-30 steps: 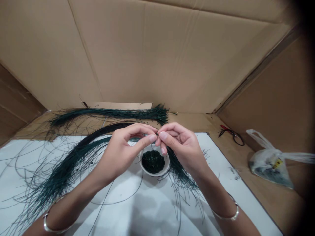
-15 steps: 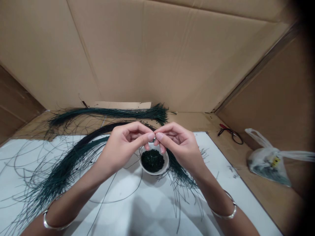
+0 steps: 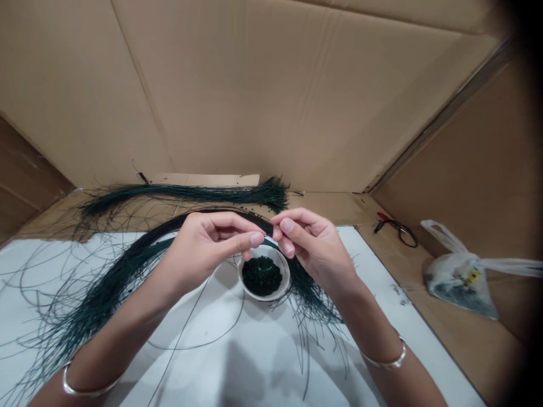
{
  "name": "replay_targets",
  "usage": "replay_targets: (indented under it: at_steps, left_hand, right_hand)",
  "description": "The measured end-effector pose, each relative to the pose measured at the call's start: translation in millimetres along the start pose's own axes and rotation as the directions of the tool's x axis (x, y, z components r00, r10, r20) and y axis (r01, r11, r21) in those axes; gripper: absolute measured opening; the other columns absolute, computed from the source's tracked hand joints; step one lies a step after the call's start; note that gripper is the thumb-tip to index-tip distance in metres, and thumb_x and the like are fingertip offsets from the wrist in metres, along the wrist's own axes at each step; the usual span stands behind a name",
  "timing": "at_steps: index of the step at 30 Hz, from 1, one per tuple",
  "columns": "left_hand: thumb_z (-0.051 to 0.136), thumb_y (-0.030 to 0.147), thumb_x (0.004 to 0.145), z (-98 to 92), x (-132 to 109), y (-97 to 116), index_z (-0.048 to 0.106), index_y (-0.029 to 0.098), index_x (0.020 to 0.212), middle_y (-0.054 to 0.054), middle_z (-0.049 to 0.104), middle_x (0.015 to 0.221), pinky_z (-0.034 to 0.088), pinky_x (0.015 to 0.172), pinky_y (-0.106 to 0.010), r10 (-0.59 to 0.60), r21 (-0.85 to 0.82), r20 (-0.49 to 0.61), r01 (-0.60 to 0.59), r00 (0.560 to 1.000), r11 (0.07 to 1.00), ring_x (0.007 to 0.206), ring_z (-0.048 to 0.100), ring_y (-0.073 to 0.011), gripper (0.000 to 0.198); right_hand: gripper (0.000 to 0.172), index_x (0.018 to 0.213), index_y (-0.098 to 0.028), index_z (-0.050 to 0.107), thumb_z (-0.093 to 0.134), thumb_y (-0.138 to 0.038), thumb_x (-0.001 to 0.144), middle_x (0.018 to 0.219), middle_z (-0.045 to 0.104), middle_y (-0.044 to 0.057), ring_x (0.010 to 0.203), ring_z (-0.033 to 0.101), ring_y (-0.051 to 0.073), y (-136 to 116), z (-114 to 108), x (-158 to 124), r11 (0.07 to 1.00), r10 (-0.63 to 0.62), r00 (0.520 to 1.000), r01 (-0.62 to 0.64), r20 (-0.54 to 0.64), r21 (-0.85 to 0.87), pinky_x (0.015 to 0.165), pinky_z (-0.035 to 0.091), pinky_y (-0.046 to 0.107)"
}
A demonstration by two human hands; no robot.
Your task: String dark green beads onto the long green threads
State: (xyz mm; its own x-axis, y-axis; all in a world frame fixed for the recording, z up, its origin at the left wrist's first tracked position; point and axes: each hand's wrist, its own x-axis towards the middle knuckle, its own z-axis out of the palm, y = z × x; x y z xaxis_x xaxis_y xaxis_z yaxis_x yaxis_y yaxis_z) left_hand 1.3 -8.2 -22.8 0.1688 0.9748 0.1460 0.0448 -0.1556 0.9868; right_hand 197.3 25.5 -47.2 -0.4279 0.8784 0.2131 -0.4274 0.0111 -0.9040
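Above a small white bowl (image 3: 285,288) of dark green beads (image 3: 262,276), my two hands face each other, slightly apart. My left hand (image 3: 216,240) is closed in a pinch; a thin strand seems to run near its fingertips, but what it holds is too small to make out. My right hand (image 3: 307,240) also pinches thumb against fingers, and anything between them is too small to see. Behind and beside the bowl lies a long bundle of dark green strands (image 3: 114,282), partly hidden by my hands and left forearm.
A second green strand bundle (image 3: 190,194) lies along the back cardboard wall (image 3: 254,102). On the right are red-and-black cutters (image 3: 396,229) and a knotted clear plastic bag (image 3: 462,282). Loose strands spread over the white board (image 3: 203,367).
My hands, which met at the fingertips, have moved apart. The left one has shifted left, and the right one slightly right.
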Motion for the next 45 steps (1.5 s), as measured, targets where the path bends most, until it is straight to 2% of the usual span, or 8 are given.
replay_targets:
  at_steps: [6,11,22,29,34,37,40,45]
  left_hand:
    - [0.079,0.021,0.086,0.1,-4.6,2.5,0.082,0.022,0.079,0.004,0.072,0.064,0.050,0.057,-0.007,0.062,0.082,-0.008,-0.061,0.998,0.995,0.060,0.064,-0.0045,0.008]
    - [0.076,0.025,0.090,-0.7,-8.4,4.4,0.081,0.025,0.082,0.005,0.072,0.067,0.049,0.060,-0.006,0.105,0.171,0.010,-0.105,0.994,0.980,0.063,0.064,-0.0037,0.010]
    - [0.070,0.021,0.095,2.4,-13.3,3.1,0.076,0.023,0.082,0.007,0.072,0.075,0.048,0.061,-0.008,0.233,0.291,0.003,-0.224,0.973,0.930,0.064,0.061,-0.0036,0.014]
    - [0.067,0.023,0.097,5.1,-12.5,4.7,0.074,0.021,0.085,0.005,0.073,0.078,0.049,0.068,-0.016,0.286,0.425,-0.003,-0.258,0.958,0.868,0.071,0.065,-0.0083,0.014]
    - [0.064,0.020,0.098,3.9,-12.5,4.5,0.073,0.021,0.084,0.005,0.073,0.075,0.049,0.068,-0.017,0.276,0.439,0.003,-0.249,0.961,0.863,0.069,0.065,-0.0079,0.017]
    - [0.065,0.023,0.098,1.9,-13.6,6.1,0.073,0.021,0.080,0.006,0.072,0.069,0.049,0.064,-0.015,0.225,0.376,0.035,-0.221,0.974,0.900,0.065,0.065,-0.0070,0.020]
    - [0.066,0.028,0.098,-0.6,-13.8,7.4,0.074,0.021,0.078,0.005,0.073,0.069,0.051,0.062,-0.014,0.165,0.309,0.058,-0.175,0.985,0.935,0.063,0.066,-0.0069,0.023]
    - [0.069,0.029,0.096,-2.7,-12.6,8.3,0.075,0.020,0.074,0.005,0.072,0.064,0.051,0.060,-0.013,0.110,0.257,0.090,-0.130,0.990,0.958,0.059,0.066,-0.0062,0.024]
  right_hand:
    - [0.006,0.090,-0.022,0.081,0.083,-0.023,0.085,0.078,0.077,0.000,0.057,0.060,0.005,-1.8,1.7,1.3,0.999,0.025,1.000,-0.024,-0.018,0.041,0.058,0.053,0.016]
    - [0.003,0.085,-0.024,0.081,0.083,-0.026,0.085,0.077,0.076,-0.001,0.057,0.059,0.005,2.5,1.8,3.2,0.999,-0.001,0.999,0.002,-0.037,0.032,0.054,0.049,0.015]
    - [0.004,0.087,-0.024,0.083,0.084,-0.026,0.083,0.077,0.076,0.000,0.058,0.057,0.005,5.6,7.8,1.0,0.994,0.064,0.998,-0.061,-0.026,0.093,0.055,0.048,0.016]
    - [0.002,0.087,-0.025,0.082,0.083,-0.025,0.085,0.079,0.076,-0.001,0.059,0.057,0.006,7.2,6.8,0.9,0.999,0.027,0.998,-0.025,-0.055,0.027,0.055,0.049,0.018]
    - [0.004,0.087,-0.025,0.081,0.083,-0.027,0.085,0.079,0.075,-0.001,0.062,0.061,0.009,4.2,8.6,-2.8,0.985,-0.054,0.993,0.036,-0.106,-0.167,0.058,0.052,0.021]
    - [0.002,0.087,-0.024,0.080,0.082,-0.024,0.085,0.083,0.076,0.001,0.072,0.066,0.012,0.2,9.6,-6.5,0.906,-0.208,0.977,0.171,-0.055,-0.386,0.065,0.056,0.024]
    - [0.008,0.095,-0.024,0.080,0.079,-0.020,0.088,0.089,0.077,0.003,0.076,0.068,0.015,-4.2,8.9,-9.1,0.732,-0.375,0.923,0.354,0.090,-0.582,0.068,0.057,0.029]
    - [0.011,0.100,-0.024,0.079,0.073,-0.018,0.094,0.092,0.081,0.004,0.076,0.070,0.017,-11.0,6.9,-10.4,0.465,-0.463,0.826,0.535,0.322,-0.705,0.065,0.058,0.030]
